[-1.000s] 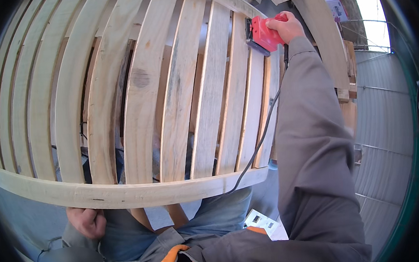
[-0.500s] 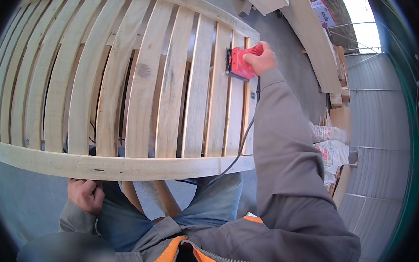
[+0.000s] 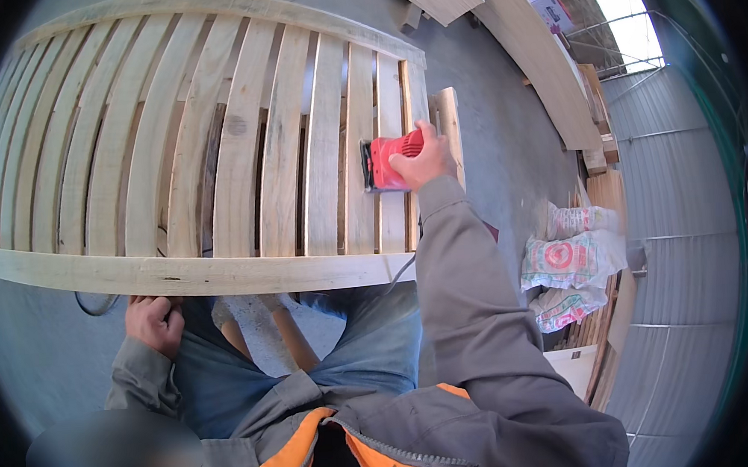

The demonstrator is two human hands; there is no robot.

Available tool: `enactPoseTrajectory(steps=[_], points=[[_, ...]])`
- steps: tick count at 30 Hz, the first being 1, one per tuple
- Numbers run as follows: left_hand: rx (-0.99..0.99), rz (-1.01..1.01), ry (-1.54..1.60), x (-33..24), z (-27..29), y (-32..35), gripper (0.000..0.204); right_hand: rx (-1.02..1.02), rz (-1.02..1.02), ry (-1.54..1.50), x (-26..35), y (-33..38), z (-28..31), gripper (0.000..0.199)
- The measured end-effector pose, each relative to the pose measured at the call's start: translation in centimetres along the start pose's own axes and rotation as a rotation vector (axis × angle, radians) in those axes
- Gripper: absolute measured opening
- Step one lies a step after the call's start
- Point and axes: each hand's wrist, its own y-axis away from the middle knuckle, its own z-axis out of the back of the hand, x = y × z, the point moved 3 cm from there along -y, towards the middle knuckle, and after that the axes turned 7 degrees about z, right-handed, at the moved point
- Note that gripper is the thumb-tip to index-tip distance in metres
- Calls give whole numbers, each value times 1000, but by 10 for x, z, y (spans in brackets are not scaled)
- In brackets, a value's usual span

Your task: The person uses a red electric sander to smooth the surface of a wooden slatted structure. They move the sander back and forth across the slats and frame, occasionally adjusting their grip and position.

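A long pale wooden slatted frame (image 3: 188, 275) lies across in front of me, its near rail just beyond my lap. My right hand (image 3: 430, 163) is closed around the back of a red power sander (image 3: 389, 162). The sander rests on slats near the frame's right end, roughly midway between the two long rails. A dark cord (image 3: 400, 272) shows by the near rail below my sleeve. At the near rail's left part, my left hand (image 3: 155, 326) has curled fingers against its lower edge; the fingertips are partly hidden under the wood.
A wooden piece (image 3: 448, 109) stands just past the frame's right end. Large boards (image 3: 535, 61) lie at the far right. Printed sacks (image 3: 573, 260) are piled at the right beside stacked timber (image 3: 607, 330) and a grey corrugated wall (image 3: 681, 206).
My right hand has drawn the sander toward me along the slats. The view has shifted, showing more of the sacks and the frame's right end. My left hand stays at the near rail.
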Motion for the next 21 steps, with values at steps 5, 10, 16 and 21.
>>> enactPoseTrajectory(steps=[5,10,16,21], points=[[-5,-18,-1,-1,-1,0,14,24,-82,-35,-7,49,1,88],[-11,-11,-15,0,-3,1,14,63,-106,-62,-2,86,11,85],[13,2,-18,1,-3,1,15,109,-118,-48,-7,112,11,85],[-19,-39,-18,-3,-2,-1,15,107,-118,-76,-13,103,15,87]])
